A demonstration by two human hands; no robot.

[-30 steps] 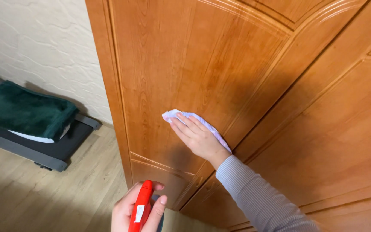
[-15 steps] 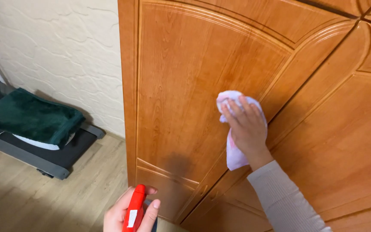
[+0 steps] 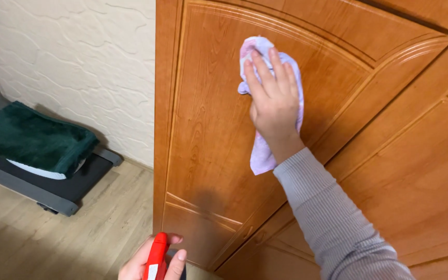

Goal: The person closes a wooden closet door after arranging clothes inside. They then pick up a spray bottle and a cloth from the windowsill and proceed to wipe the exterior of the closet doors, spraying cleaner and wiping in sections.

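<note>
Higher now: right hand (image 3: 273, 101) pressing cloth (image 3: 262, 150) on door (image 3: 208, 129), cloth hanging lengthwise downward.

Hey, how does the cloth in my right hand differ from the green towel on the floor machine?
The cloth is pale lilac and thin; the green towel is dark and plush. The cloth is pressed flat against the upright wooden door under the right hand, one end hanging below the wrist; the green towel lies draped over the treadmill, untouched. The cloth looks smaller. Both are soft fabric.
</note>
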